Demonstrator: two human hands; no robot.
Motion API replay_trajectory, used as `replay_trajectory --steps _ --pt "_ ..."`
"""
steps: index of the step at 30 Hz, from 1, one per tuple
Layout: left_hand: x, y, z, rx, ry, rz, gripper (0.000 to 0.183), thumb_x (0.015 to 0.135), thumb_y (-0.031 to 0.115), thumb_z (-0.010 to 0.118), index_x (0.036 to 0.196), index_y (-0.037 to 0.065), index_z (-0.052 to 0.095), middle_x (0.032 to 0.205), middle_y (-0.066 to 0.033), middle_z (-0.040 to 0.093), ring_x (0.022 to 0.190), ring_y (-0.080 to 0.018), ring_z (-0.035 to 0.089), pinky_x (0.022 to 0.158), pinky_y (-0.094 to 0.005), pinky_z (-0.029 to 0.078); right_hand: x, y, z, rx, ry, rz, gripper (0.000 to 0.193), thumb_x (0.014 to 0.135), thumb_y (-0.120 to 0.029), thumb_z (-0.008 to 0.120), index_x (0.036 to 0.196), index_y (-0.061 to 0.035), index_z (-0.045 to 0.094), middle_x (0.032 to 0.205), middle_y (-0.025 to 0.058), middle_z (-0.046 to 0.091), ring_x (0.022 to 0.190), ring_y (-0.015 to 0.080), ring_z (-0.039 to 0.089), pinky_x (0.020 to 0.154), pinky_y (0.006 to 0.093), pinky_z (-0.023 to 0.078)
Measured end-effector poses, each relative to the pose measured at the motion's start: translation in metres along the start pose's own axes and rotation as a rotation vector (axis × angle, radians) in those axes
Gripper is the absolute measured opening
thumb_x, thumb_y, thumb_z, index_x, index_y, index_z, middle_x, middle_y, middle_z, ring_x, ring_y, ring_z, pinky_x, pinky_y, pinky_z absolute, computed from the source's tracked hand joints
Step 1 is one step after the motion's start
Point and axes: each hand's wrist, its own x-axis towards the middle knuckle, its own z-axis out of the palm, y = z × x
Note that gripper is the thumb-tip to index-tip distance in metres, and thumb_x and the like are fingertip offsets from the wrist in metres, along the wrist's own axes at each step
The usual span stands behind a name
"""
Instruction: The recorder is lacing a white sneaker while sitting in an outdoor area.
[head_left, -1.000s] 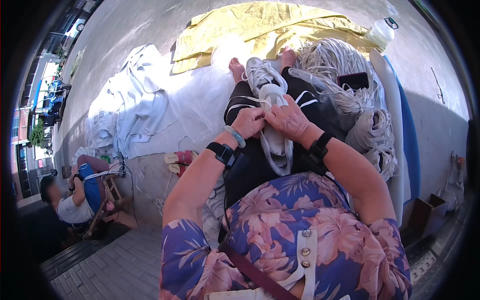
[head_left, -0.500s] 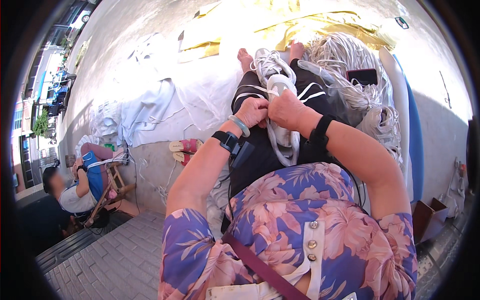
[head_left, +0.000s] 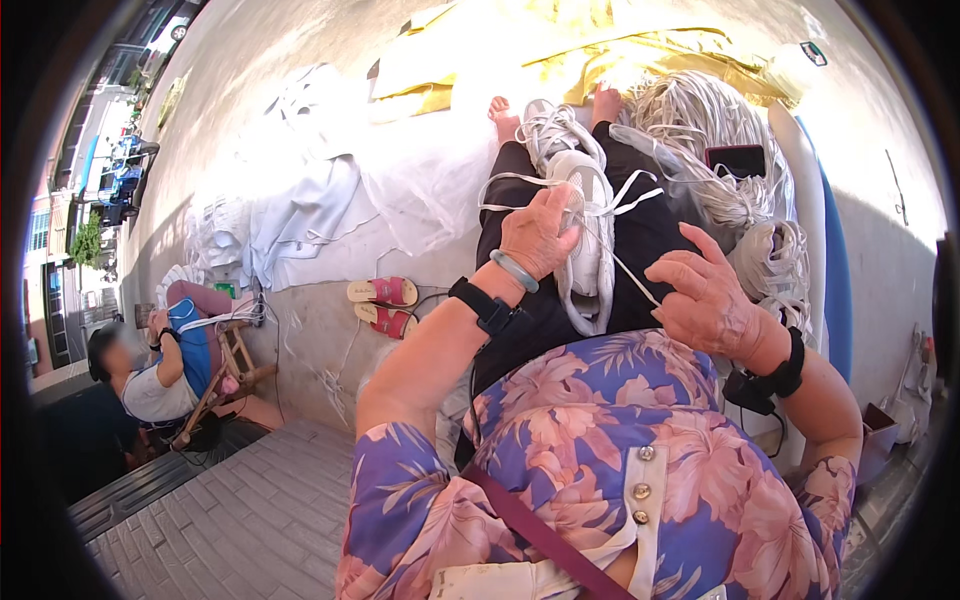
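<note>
A white sneaker [head_left: 597, 240] lies along my lap between my dark-trousered legs, its laces loose on both sides. Beyond it, towards my feet, a second pale sneaker [head_left: 545, 128] has crossed laces. My left hand [head_left: 535, 235] is closed against the near sneaker's left side; its fingertips are partly hidden there. My right hand [head_left: 700, 300] is apart from the sneaker, lower and to the right. A white shoelace [head_left: 632, 278] runs taut from the sneaker to its thumb and finger, which pinch the end, while the other fingers are raised and loosely bent.
At my right lies a large bundle of white laces [head_left: 690, 115] with a dark phone [head_left: 735, 160] on it. Pink slippers [head_left: 383, 292] sit at left, near white cloth [head_left: 310, 215]. A seated person [head_left: 165, 365] is farther left. Yellow sheeting [head_left: 640, 60] lies ahead.
My hands were together at the sneaker's laces. The right hand has since drawn back down and right with a lace, and the left has shifted slightly right onto the sneaker's side.
</note>
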Motion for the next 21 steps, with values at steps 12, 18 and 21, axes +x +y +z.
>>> replay_trajectory --steps 12,18,21 --pt "0.022 -0.003 0.004 0.103 -0.123 0.311 0.028 0.066 0.005 0.057 0.093 0.006 0.052 0.116 -0.0185 0.044 0.08 -0.0343 0.06 0.067 -0.0407 0.05 0.013 0.007 0.042 0.86 -0.066 0.35 0.018 0.084 -0.015 0.048 0.075 0.0003 0.052 0.071 0.0095 0.053 0.065 0.026 0.053 0.058 0.0318 0.043" --pt "0.023 0.001 0.006 0.051 -0.109 0.227 0.02 0.068 0.006 0.051 0.088 0.003 0.053 0.117 -0.0171 0.044 0.081 -0.0349 0.059 0.07 -0.0406 0.05 -0.167 -0.024 -0.017 0.938 -0.302 1.19 0.026 0.082 -0.014 0.046 0.066 0.0001 0.06 0.059 0.0084 0.056 0.057 0.0156 0.056 0.058 0.0277 0.046" --pt "0.022 0.0 0.008 0.057 -0.101 0.181 0.02 0.067 0.006 0.057 0.086 0.004 0.055 0.118 -0.019 0.043 0.08 -0.0352 0.06 0.07 -0.0411 0.05 -0.308 -0.038 -0.039 0.624 -0.553 1.136 0.026 0.081 -0.014 0.047 0.064 0.0004 0.06 0.057 0.0095 0.058 0.054 0.0167 0.058 0.053 0.0283 0.047"
